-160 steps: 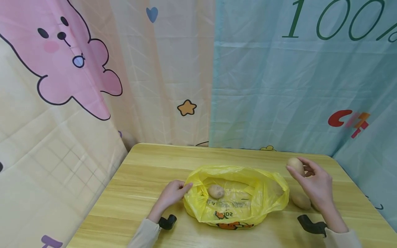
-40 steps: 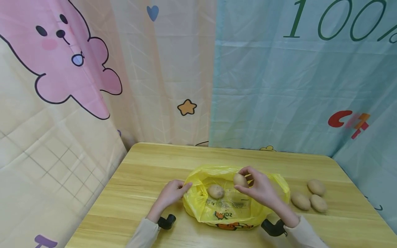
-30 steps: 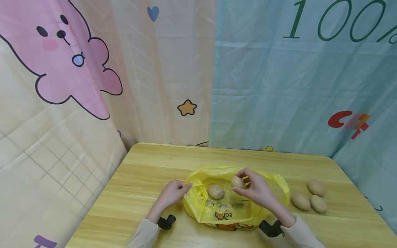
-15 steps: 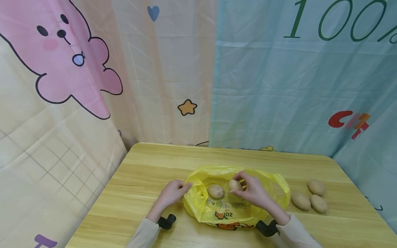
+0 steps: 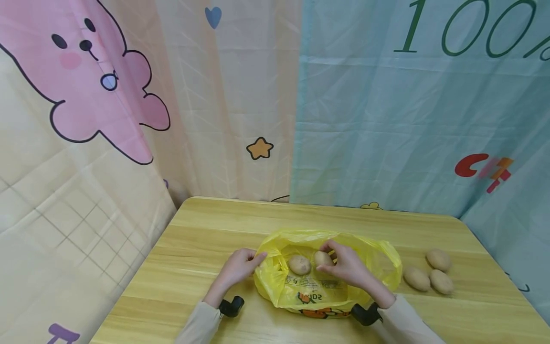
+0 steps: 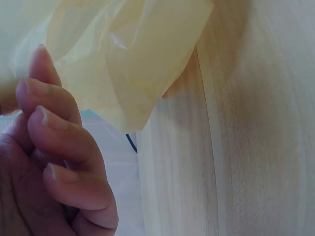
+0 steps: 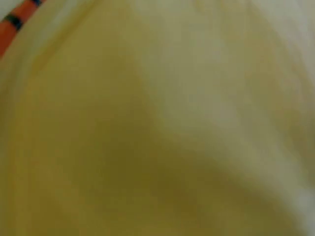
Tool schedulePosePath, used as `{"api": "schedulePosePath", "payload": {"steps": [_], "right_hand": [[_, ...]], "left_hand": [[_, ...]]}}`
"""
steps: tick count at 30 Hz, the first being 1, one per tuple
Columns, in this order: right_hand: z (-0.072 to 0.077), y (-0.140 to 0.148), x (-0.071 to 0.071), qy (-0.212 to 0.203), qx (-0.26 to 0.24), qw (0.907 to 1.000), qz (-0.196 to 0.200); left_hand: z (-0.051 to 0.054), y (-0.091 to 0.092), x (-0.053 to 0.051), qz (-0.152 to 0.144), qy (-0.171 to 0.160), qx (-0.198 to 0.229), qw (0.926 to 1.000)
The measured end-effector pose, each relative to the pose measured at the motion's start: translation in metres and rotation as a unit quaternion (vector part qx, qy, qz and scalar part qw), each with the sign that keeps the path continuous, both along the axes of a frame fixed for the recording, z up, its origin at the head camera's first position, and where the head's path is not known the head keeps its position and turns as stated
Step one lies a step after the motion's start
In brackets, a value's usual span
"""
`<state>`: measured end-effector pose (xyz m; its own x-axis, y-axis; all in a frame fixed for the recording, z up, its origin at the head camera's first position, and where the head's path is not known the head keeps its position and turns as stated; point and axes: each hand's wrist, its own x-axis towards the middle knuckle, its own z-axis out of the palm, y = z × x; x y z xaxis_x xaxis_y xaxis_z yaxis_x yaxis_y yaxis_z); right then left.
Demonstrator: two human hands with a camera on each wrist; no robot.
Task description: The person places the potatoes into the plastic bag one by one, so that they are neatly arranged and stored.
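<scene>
A yellow plastic bag [image 5: 279, 296] lies with its mouth spread wide on the wooden table. My left hand [image 5: 238, 268] pinches the left side of its rim; the left wrist view shows curled fingers [image 6: 74, 142] beside the thin plastic. Inside the bag, my right hand [image 5: 345, 263] holds a potato [image 5: 322, 259] between thumb and fingers. Just left of it, a second potato [image 5: 299, 265] rests on the bag's printed bottom. Yellow plastic [image 7: 157, 118] fills the right wrist view and hides the right hand there.
Right of the bag, three potatoes lie close together: one at the back [image 5: 438, 260], one at the left [image 5: 416, 279] and one in front [image 5: 441, 282]. Printed curtains [image 5: 378, 119] hang behind the wooden table [image 5: 206, 224].
My right hand has carried a potato from the right of the bag into it, moving left and lower, near the other potato. The left hand has stayed on the rim.
</scene>
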<state>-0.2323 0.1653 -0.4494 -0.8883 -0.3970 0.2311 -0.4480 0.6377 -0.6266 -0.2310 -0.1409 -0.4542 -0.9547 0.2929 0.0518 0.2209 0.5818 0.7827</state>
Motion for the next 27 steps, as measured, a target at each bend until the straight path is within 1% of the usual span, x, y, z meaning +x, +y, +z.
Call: {"api": "schedulePosePath", "payload": {"steps": [4,15,22,27], "right_hand": [[-0.0026,0.0012,-0.0027,0.010,0.006,0.9999,0.007],[-0.0043,0.0019,-0.0071,-0.007,0.013,0.9999,0.008],[-0.0092,0.0025,-0.0079,-0.005,0.021,0.9997,0.014],[-0.0095,0.0023,-0.0078,-0.005,0.023,0.9996,0.015]], "left_hand": [[0.0007,0.0001,-0.0002,0.000,-0.001,-0.002,1.0000],[0.0011,-0.0006,-0.0005,-0.002,-0.001,0.000,1.0000],[-0.0007,-0.0009,-0.0006,-0.004,-0.007,0.003,1.0000],[-0.0009,-0.0010,-0.0004,-0.003,-0.006,0.004,1.0000]]}}
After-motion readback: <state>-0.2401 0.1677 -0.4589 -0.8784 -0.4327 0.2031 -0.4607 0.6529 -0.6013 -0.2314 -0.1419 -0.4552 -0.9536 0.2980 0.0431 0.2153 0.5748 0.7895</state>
